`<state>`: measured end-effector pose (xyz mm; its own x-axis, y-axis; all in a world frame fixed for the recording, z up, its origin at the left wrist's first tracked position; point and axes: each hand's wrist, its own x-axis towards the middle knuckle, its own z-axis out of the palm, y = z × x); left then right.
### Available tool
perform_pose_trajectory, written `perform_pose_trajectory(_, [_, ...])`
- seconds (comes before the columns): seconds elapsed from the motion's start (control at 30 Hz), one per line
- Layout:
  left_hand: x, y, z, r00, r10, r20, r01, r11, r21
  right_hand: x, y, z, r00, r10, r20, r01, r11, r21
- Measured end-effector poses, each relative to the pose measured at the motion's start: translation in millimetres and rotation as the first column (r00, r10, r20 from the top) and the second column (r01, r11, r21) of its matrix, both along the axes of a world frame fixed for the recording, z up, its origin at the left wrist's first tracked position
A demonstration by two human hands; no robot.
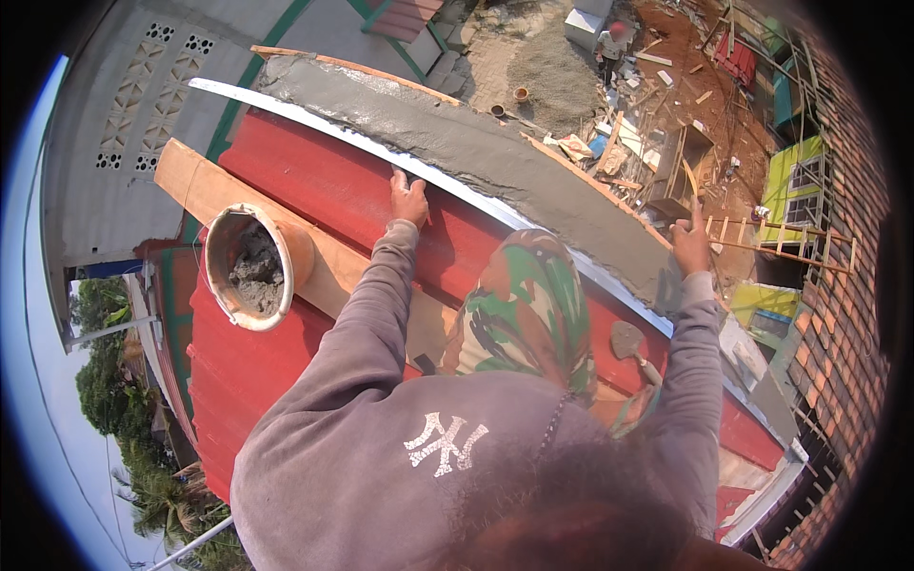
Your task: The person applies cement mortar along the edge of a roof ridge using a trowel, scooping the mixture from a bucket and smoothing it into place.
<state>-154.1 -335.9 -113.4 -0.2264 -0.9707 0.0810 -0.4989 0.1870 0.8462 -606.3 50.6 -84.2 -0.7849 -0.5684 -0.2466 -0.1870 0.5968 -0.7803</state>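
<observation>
My left hand (409, 198) rests on the red metal roofing (333, 171), fingers apart, with its tips at the white metal trim (457, 176). Beyond the trim runs a raised ledge of wet grey mortar (428, 124). At the ledge's right end, my right hand (690, 246) bends over the outer edge, closed on the thin wooden edge strip (609, 188); one finger points forward. A mortar-smeared trowel (628, 341) lies by my right forearm. Left of my left arm, a bucket (303, 252) holds grey mortar (257, 271).
A wooden plank (214, 195) lies across the roofing beside the bucket. My camouflage-covered knee (533, 295) is between my arms. Far below are a sand heap (552, 81), scattered wood and rubble (619, 143), a ladder (781, 238) and another person (611, 52). A tiled roof (843, 352) stands at right.
</observation>
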Motion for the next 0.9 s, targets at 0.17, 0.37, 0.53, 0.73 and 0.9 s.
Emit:
perform_pose_trajectory(0.17, [-2.0,7.4,6.9,1.0,-0.003,0.013,0.002,0.998,0.067,0.2,-15.5,-3.2,0.998,-0.036,-0.049,0.032,0.997,-0.07])
perform_pose_trajectory(0.37, [13.0,-11.2,-9.4,0.996,-0.054,-0.071,0.058,0.996,0.064,-2.3,-39.5,2.9,0.687,-0.029,0.726,0.422,0.829,-0.366])
perform_pose_trajectory(0.53, [3.0,0.2,5.6,0.994,-0.105,0.036,0.103,0.993,0.06,4.6,-42.5,1.1,0.424,0.115,0.898,0.635,0.67,-0.385])
perform_pose_trajectory(0.73, [13.1,-8.3,-6.0,0.998,-0.064,-0.028,0.066,0.997,0.048,-3.0,-71.4,2.9,0.339,0.214,0.916,0.745,0.533,-0.4])
perform_pose_trajectory(0.9, [7.8,-9.2,-8.7,0.995,-0.039,-0.091,0.052,0.988,0.143,-6.8,-72.2,-9.9,0.32,0.227,0.92,0.767,0.508,-0.392])
